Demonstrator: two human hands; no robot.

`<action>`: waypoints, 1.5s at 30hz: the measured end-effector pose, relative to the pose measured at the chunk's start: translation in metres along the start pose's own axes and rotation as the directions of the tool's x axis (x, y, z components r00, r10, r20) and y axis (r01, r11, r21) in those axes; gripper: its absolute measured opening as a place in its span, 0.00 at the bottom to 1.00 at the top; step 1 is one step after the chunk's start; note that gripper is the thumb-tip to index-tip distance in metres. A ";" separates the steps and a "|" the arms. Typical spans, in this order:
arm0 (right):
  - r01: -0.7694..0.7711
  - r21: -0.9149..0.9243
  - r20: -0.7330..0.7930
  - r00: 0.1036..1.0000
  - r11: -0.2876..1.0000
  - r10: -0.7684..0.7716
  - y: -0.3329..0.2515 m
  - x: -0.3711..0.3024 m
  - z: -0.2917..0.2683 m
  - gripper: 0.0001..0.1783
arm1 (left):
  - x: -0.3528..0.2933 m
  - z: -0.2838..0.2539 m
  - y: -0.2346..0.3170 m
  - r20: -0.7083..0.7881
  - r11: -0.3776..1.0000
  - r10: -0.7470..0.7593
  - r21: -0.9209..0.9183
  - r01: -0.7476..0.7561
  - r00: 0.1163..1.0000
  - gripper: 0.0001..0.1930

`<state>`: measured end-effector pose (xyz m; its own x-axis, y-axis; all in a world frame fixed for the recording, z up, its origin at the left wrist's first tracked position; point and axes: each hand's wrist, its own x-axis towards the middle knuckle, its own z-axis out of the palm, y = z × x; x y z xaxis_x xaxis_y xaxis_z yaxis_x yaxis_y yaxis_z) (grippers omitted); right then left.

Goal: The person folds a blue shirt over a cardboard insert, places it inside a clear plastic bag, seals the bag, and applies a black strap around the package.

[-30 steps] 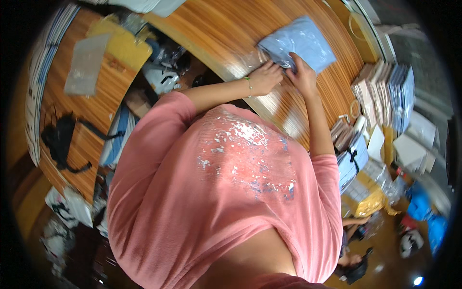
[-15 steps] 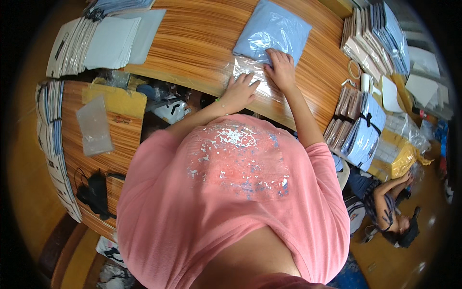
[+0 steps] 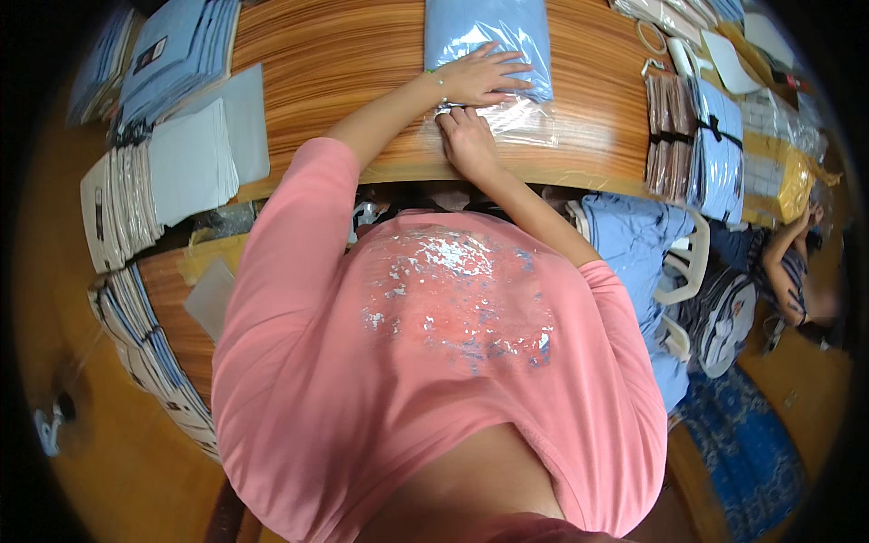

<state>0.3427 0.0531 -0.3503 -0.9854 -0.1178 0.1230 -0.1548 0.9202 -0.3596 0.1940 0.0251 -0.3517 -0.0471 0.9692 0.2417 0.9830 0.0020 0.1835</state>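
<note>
On the wooden table lies a folded light-blue garment [image 3: 484,32] in a clear plastic bag [image 3: 534,124], its bare flap spread toward me. My left hand [image 3: 480,77] rests flat across the near part of the garment, fingers spread and pointing right. Just below it, at the left edge of the flap, my right hand [image 3: 466,140] has its fingers curled together, closed on the clear plastic. The fingertips are partly hidden, so the exact grip is hard to see.
Bundled packed garments [image 3: 665,136] stand at the table's right edge. To the left are a stack of white sheets [image 3: 195,167] and several blue packed shirts [image 3: 186,54]. A white chair [image 3: 697,258] with blue cloth sits at lower right; another person [image 3: 787,262] works beyond it.
My left hand has moved from the flap up onto the garment. My right hand has come down to the flap's left side and curled. The head view has turned.
</note>
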 end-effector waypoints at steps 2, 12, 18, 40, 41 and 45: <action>-0.068 0.069 -0.067 0.995 0.995 0.072 -0.007 0.003 -0.005 0.13 | -0.002 0.012 -0.001 -0.001 0.991 0.052 0.121 -0.051 0.999 0.25; 0.005 0.112 -0.183 0.983 0.994 0.016 -0.012 -0.005 0.000 0.09 | -0.003 0.011 0.001 -0.003 0.977 0.070 0.201 -0.068 0.998 0.27; 0.148 0.018 -0.151 0.978 0.989 -0.143 -0.031 -0.026 -0.017 0.08 | -0.004 0.011 0.002 0.008 0.974 0.051 0.221 -0.052 0.999 0.28; 0.060 -0.201 -0.283 0.952 0.978 -0.116 0.040 -0.059 -0.041 0.09 | -0.003 0.010 0.002 0.050 0.972 0.016 0.234 -0.027 0.999 0.28; 0.060 -0.208 -0.291 0.949 0.976 -0.120 0.039 -0.059 -0.042 0.10 | -0.003 0.008 0.002 0.054 0.971 0.017 0.237 -0.029 0.998 0.28; 0.047 -0.228 -0.306 0.945 0.973 -0.117 0.036 -0.060 -0.043 0.10 | -0.003 0.010 0.001 0.016 0.979 0.029 0.201 -0.032 0.999 0.28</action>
<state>0.3995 0.1091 -0.3313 -0.8909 -0.1048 0.4418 -0.1808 0.9744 -0.1335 0.1972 0.0250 -0.3618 -0.0156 0.9727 0.2313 0.9996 0.0206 -0.0192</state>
